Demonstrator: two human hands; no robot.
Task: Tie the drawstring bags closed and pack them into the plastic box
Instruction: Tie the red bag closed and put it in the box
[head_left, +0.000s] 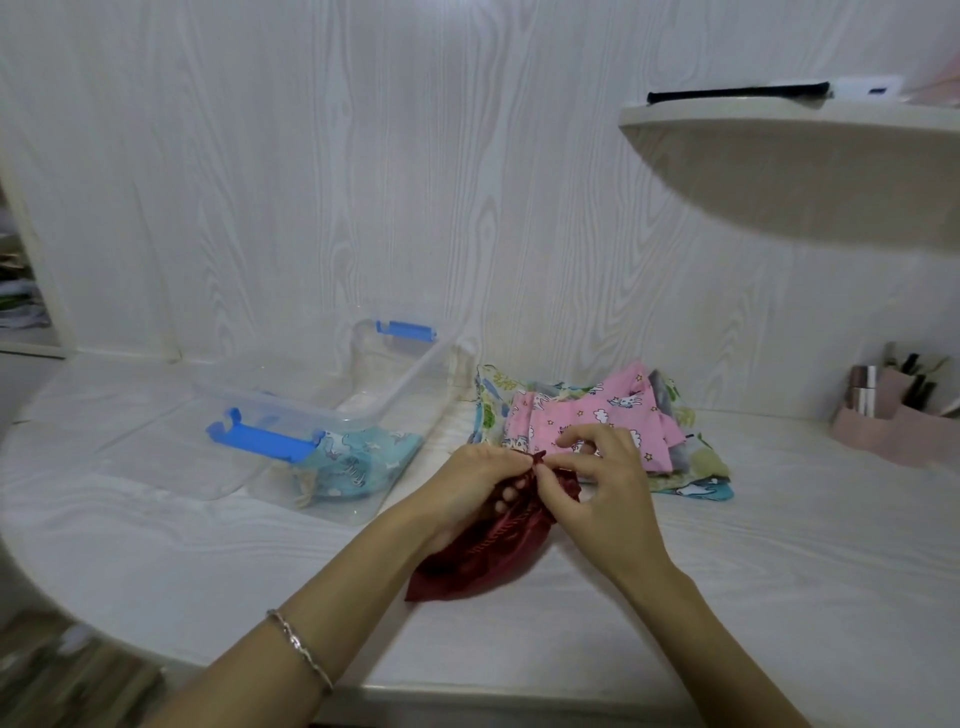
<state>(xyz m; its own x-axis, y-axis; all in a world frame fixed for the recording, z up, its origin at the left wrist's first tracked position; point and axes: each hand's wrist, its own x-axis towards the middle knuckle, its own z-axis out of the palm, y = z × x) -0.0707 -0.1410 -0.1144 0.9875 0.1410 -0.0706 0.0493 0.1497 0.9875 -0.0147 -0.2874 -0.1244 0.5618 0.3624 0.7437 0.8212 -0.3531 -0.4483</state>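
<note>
A dark red satin drawstring bag (478, 564) lies on the white table in front of me. My left hand (470, 491) grips its gathered neck. My right hand (597, 493) pinches the red cord at the bag's top. A clear plastic box (395, 374) with blue clasps stands to the left, and a light blue patterned bag (358, 462) lies inside it at the near end. Behind my hands sits a pile of printed bags (597, 415), pink ones on top.
The box's clear lid (171, 457) lies flat to the left of the box. A pink organiser (893, 415) with small items stands at the far right. A white shelf (810, 161) juts out above the right side. The table's curved front edge runs below my arms.
</note>
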